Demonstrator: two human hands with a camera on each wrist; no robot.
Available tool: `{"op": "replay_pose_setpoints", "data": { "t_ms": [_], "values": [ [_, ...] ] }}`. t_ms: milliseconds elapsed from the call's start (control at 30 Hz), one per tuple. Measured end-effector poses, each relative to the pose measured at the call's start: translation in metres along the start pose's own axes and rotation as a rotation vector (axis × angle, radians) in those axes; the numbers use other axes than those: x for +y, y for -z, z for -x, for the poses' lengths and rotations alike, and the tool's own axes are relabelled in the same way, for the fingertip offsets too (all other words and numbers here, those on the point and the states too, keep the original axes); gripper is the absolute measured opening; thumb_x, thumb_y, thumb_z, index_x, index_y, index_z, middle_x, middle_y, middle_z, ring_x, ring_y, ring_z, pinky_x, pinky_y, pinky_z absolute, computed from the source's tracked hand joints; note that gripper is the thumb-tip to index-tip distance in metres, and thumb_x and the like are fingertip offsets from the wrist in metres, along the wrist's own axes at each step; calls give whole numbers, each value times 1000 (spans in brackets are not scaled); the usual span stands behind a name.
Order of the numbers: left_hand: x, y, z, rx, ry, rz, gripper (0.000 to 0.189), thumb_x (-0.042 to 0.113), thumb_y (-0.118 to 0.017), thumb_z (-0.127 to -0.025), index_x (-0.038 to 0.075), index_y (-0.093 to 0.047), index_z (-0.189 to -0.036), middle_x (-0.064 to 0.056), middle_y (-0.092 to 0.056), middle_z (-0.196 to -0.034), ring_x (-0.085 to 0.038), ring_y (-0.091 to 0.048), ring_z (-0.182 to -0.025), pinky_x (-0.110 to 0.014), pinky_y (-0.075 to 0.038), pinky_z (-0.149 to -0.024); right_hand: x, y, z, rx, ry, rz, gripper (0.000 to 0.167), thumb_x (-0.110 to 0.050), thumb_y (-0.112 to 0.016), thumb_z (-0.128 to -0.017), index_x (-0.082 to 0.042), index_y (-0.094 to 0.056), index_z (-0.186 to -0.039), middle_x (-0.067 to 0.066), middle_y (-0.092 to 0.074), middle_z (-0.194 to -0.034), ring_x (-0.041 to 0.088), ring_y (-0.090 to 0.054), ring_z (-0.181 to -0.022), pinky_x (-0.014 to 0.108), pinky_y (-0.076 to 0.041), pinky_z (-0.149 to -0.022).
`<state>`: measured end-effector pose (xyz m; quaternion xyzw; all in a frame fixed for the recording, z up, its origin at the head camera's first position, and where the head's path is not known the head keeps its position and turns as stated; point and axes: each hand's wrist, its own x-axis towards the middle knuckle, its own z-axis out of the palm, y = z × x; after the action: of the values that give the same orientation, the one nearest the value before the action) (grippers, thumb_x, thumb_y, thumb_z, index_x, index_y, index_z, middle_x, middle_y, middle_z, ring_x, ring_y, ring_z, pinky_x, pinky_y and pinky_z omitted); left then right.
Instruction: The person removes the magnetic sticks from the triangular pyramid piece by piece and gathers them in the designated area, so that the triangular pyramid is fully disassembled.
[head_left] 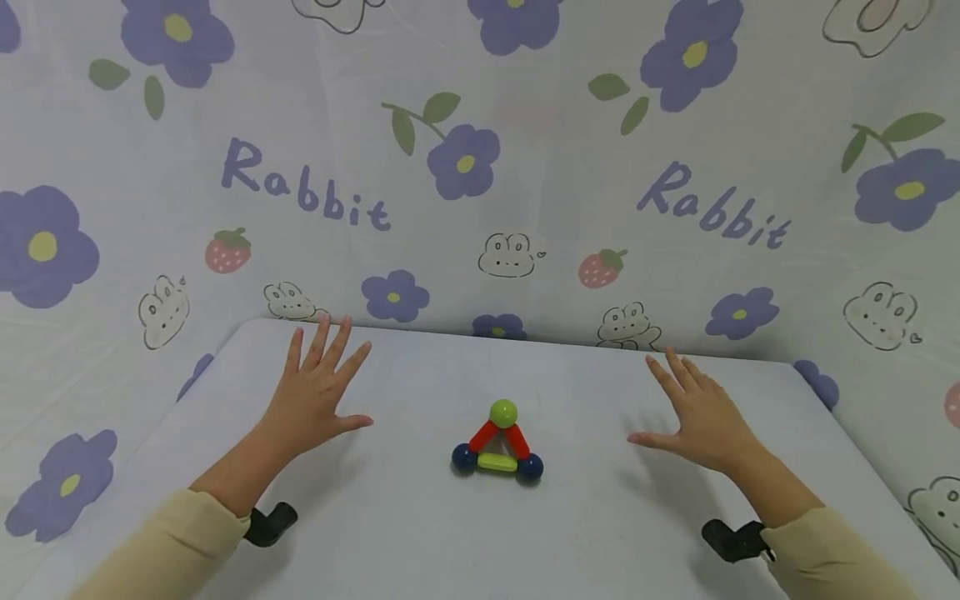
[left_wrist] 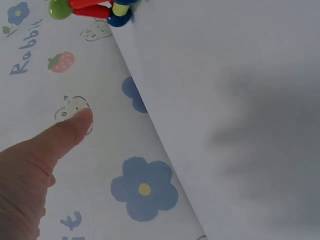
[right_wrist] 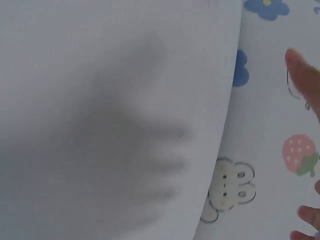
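Note:
A triangle of toy balls and rods [head_left: 514, 442] is on the white table, between my hands and touched by neither. Its green ball [head_left: 503, 413] forms the far corner in the head view. Two red rods run from it to two dark blue balls [head_left: 464, 458], which a yellow-green rod [head_left: 497, 462] joins. My left hand [head_left: 311, 400] is held over the table to its left, fingers straight and spread, thumb pointing inward. To the right, my right hand [head_left: 708, 421] is spread the same way. The left wrist view shows my left thumb [left_wrist: 65, 135] and part of the triangle [left_wrist: 95, 11] at the top.
The white table [head_left: 420, 533] has rounded far corners. Behind it hangs a pale cloth [head_left: 555, 158] printed with purple flowers, strawberries, rabbits and the word Rabbit. Black wrist devices [head_left: 272, 525] stick out below both beige sleeves [head_left: 176, 542]. Hand shadows fall on the table.

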<state>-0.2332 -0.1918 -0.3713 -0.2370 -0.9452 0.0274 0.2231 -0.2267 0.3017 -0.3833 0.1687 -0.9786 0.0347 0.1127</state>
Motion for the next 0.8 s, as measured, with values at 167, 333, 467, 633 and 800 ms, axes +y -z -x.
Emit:
{"op": "replay_pose_setpoints", "data": {
  "t_ms": [167,333,467,633,800],
  "values": [
    [31,0,-10,64,-47,100,70,40,-79,-70,6,-56,-126,-20,-49,-136,-37,-44,-127,-54,-30,-106,-30,-2,-7,-16,-22,-115,85,-52,-68,-77,1,-40,-138,25,-42,-140,44,-43,-124,58,-39,-96],
    [70,0,-23,66,-64,280,49,32,-77,-75,7,-64,-114,-10,-65,-116,-26,-60,-109,-42,-45,-96,-68,-9,-15,24,-34,-269,54,-35,-71,-80,0,-59,-120,18,-61,-118,32,-60,-100,45,-51,-83],
    [99,-3,-32,46,-15,465,44,28,-76,-77,8,-64,-115,-6,-66,-114,-22,-60,-108,-37,-48,-93,-96,-20,-24,-5,-49,-500,45,-30,-72,-80,-3,-64,-114,14,-65,-109,26,-59,-91,40,-52,-77],
    [127,-13,-41,26,31,671,44,24,-74,-80,5,-62,-117,-9,-63,-119,-25,-57,-113,-39,-47,-94,-121,-36,-32,-16,-68,-698,37,-26,-73,-80,-4,-68,-109,10,-69,-104,22,-58,-92,38,-49,-80],
    [140,-28,-44,29,71,792,42,23,-72,-80,3,-63,-116,-11,-63,-118,-28,-57,-113,-42,-46,-95,-134,-48,-34,-9,-96,-803,28,-23,-74,-79,-8,-71,-102,4,-70,-99,18,-58,-90,30,-46,-79]
  ]
}}
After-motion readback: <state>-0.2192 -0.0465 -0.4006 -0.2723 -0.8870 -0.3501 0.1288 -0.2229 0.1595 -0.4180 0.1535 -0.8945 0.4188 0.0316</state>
